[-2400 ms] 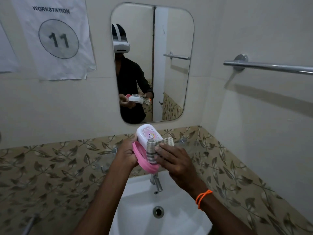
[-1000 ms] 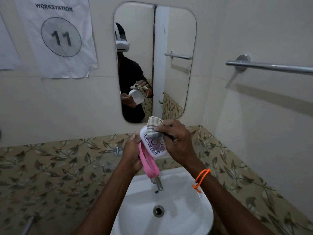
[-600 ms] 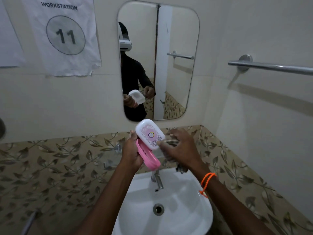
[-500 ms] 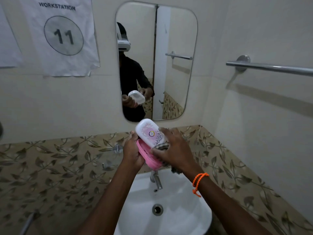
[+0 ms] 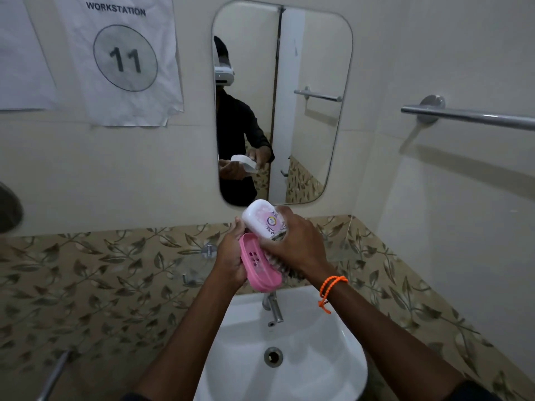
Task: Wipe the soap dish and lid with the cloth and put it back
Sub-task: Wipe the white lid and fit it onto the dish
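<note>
Above the sink, my left hand (image 5: 231,256) grips the pink soap dish (image 5: 258,264), tilted so its slotted inside faces me. The white lid (image 5: 262,219) with a pink-purple print stands up from the dish's far end. My right hand (image 5: 295,244) lies over the lid's right side and holds the striped cloth (image 5: 278,260), bunched under the palm against the lid and dish. Only small parts of the cloth show.
A white sink (image 5: 327,340) with a chrome tap (image 5: 273,309) sits below the hands. The mirror (image 5: 307,82) hangs on the wall ahead. A towel bar (image 5: 469,115) runs along the right wall. A paper sign (image 5: 124,59) is taped at upper left.
My right hand with the cloth came down from the lid's top to its lower right side and over the dish. The dish has turned so its slotted inside shows.
</note>
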